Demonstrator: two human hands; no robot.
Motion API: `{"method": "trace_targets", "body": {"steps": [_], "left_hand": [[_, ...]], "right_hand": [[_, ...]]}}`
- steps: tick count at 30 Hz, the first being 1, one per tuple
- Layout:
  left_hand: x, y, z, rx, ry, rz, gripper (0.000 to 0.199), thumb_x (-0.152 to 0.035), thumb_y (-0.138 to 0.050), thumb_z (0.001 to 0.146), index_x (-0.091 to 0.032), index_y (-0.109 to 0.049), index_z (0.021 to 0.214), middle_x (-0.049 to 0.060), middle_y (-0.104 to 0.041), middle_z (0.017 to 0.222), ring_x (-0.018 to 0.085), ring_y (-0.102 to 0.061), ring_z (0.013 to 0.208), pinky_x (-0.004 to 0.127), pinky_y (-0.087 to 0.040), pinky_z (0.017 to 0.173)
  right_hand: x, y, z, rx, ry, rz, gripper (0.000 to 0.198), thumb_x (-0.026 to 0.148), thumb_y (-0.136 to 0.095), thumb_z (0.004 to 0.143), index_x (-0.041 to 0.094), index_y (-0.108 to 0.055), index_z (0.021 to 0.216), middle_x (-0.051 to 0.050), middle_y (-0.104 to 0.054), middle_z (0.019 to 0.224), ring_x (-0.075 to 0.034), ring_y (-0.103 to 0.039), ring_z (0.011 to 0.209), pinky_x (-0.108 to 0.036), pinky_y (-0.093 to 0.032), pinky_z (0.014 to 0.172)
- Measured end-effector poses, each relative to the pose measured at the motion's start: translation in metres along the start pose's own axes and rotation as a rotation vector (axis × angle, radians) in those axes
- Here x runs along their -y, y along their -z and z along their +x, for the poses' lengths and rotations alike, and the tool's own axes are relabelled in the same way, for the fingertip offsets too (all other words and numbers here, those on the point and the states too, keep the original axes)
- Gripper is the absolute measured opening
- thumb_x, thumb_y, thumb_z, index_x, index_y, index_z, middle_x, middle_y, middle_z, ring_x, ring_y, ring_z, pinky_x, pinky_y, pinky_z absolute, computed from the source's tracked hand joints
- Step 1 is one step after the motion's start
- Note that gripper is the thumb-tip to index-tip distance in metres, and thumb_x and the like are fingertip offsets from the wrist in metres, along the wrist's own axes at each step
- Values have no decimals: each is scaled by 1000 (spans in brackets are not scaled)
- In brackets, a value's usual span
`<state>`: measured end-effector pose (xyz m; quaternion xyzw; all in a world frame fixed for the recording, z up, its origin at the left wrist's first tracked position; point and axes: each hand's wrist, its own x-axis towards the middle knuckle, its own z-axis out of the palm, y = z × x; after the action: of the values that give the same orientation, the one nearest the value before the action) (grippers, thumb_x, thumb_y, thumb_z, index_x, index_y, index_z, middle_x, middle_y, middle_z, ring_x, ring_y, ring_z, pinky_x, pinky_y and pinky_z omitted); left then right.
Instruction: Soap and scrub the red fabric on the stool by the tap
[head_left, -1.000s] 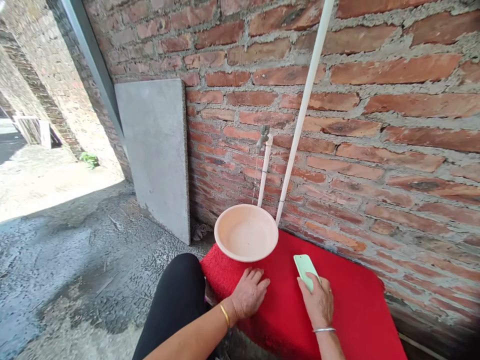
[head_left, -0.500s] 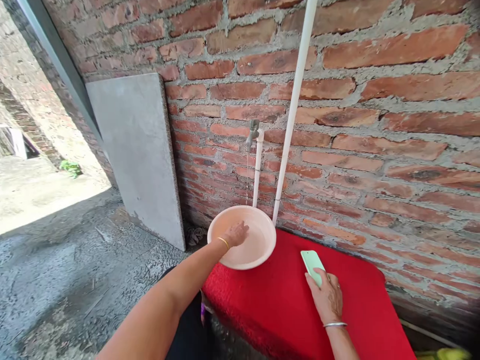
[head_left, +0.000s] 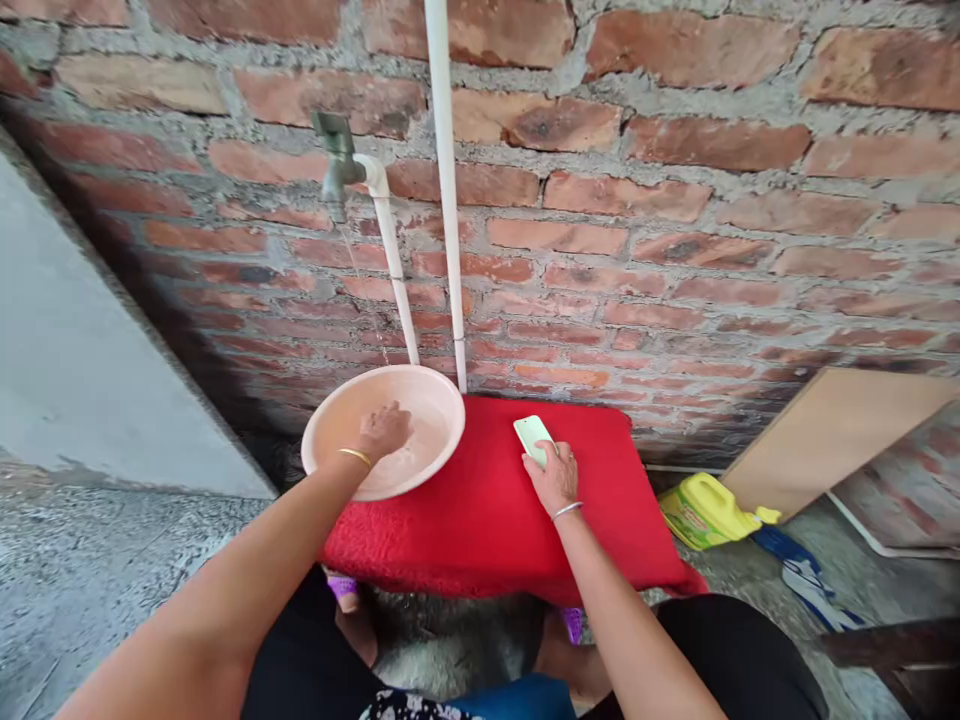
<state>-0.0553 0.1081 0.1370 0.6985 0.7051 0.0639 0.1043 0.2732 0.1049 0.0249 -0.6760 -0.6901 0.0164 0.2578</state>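
My left hand (head_left: 385, 430), with a gold bangle at the wrist, reaches over the inside of a pale pink basin (head_left: 325, 420). Its fingers are slightly bent and apart, holding nothing; whether they touch the water (head_left: 431, 430) is unclear. A thin stream falls from the grey tap (head_left: 339, 165) towards the basin's back rim. On the red cloth (head_left: 465, 520), my right hand (head_left: 553, 478) grips the lower end of a pale green mobile phone (head_left: 531, 432), thumb on one edge and fingers on the other. The phone lies on or just above the cloth.
A brick wall (head_left: 555, 240) stands close behind, with white pipes (head_left: 448, 200) running up it. On the left leans a grey slab (head_left: 97, 340). A yellow jug (head_left: 709, 508), a tan board (head_left: 825, 435) and blue-and-white footwear (head_left: 814, 590) are on the right.
The view has swung right and downward, bringing the jug, board and my legs into sight. My left hand stays over the basin, and my right hand keeps hold of the phone.
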Motion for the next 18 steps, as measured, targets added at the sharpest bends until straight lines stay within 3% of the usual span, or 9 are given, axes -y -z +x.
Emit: {"method": "trace_targets", "body": {"steps": [4,9,11,14,16,18], "left_hand": [[-40,29,-19,-99,-68,-114,23,-17,-42,96,-8,-62,103,13,-61,110,22,-59,97,50,-46,93],[-146,34,-88,-7,-437,-386,20,-18,-47,95,-18,-66,88,2,-67,91,13,-60,90,26,-47,87],[-192,22,-131,72,-607,-510,18,-23,-51,95,-22,-67,86,-2,-68,86,10,-62,83,20,-49,79],[-243,-10,-188,163,-850,-982,31,-32,-40,100,-18,-67,95,5,-71,94,12,-66,89,22,-52,81],[-259,-37,-207,190,-1077,-1069,42,-44,-37,101,-16,-66,110,11,-71,110,15,-66,104,25,-51,93],[-258,-60,-208,213,-1235,-954,47,-53,-38,99,-20,-65,119,10,-69,121,20,-59,122,34,-40,111]], "right_hand": [[3,3,0,6,-11,-5,28,42,-67,83,26,-68,107,-5,-54,98,-19,-51,88,-30,-35,79],[5,5,0,7,-14,-2,29,43,-67,83,27,-68,108,-4,-55,99,-19,-51,88,-29,-34,79],[5,5,-1,6,-16,-5,29,43,-68,83,27,-68,108,-4,-55,99,-19,-51,88,-29,-34,79],[5,6,-1,4,-15,-11,29,43,-68,83,28,-68,108,-4,-54,99,-19,-51,88,-29,-33,79],[5,6,0,4,-15,-14,29,43,-68,83,28,-67,108,-4,-54,98,-19,-50,88,-29,-33,78],[6,7,0,6,-19,-17,29,44,-68,83,28,-67,108,-4,-54,98,-19,-50,88,-29,-32,78]]}}
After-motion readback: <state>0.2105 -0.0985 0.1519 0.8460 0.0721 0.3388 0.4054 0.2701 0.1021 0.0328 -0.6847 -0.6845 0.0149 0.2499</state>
